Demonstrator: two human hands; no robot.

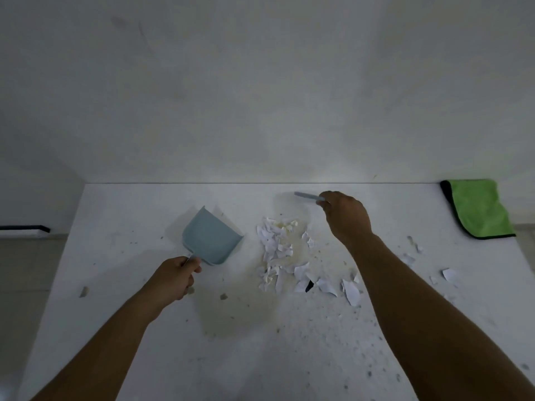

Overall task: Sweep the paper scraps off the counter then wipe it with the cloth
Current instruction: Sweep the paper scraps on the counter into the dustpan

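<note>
Our left hand (173, 277) grips the dustpan (210, 237) handle, pan mouth facing the scraps (279, 250); our right hand (346, 217) curls round a brush handle (308, 196) beyond the scraps; the cloth (479, 209) lies well right of it on the counter (130, 328).

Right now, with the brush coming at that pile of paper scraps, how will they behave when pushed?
The paper scraps look thin, torn and curled, so they are probably very light and may scatter or flip rather than slide together. Strays already lie off to the right. Some curled edges might ride over the lip of the dustpan, so short, gentle strokes seem safer.
</note>
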